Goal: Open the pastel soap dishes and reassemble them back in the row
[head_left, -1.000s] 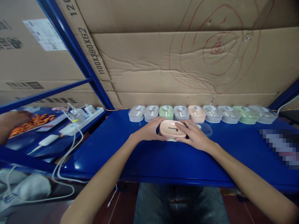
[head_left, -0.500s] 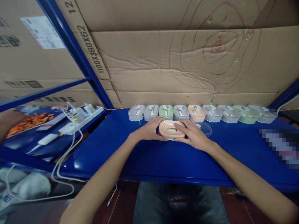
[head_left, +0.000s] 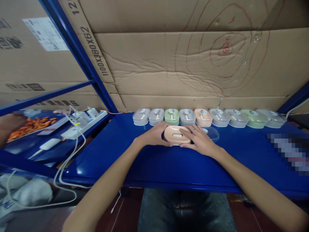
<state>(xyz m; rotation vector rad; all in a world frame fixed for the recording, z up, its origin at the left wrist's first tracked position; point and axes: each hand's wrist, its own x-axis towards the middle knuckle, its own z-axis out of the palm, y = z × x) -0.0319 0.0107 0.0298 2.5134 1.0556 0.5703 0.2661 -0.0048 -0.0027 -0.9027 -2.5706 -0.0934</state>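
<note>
A peach-coloured oval box [head_left: 172, 130] with a slot in its top sits on the blue table, between my two hands. My left hand [head_left: 157, 134] is closed round its left end. At the right end, my right hand [head_left: 201, 139] grips it, with fingers resting on the top near the slot. Partly behind my right hand lies a clear plastic lid [head_left: 212, 134] with a round sticker. Beyond the hands runs a row of similar boxes under clear lids, among them a green box [head_left: 171, 117] and a peach box [head_left: 203, 117].
Cardboard [head_left: 149, 64] with red drawn rings backs the blue table [head_left: 154, 167]. At the left stand a power strip [head_left: 83, 124] with white cables and a tray of orange snacks [head_left: 36, 125], with another person's hand [head_left: 12, 124] beside it. A blurred-out object [head_left: 289, 151] lies at right.
The peach box sits slightly lower on the table, its slot now looking brighter. Both hands keep their hold with barely any movement.
</note>
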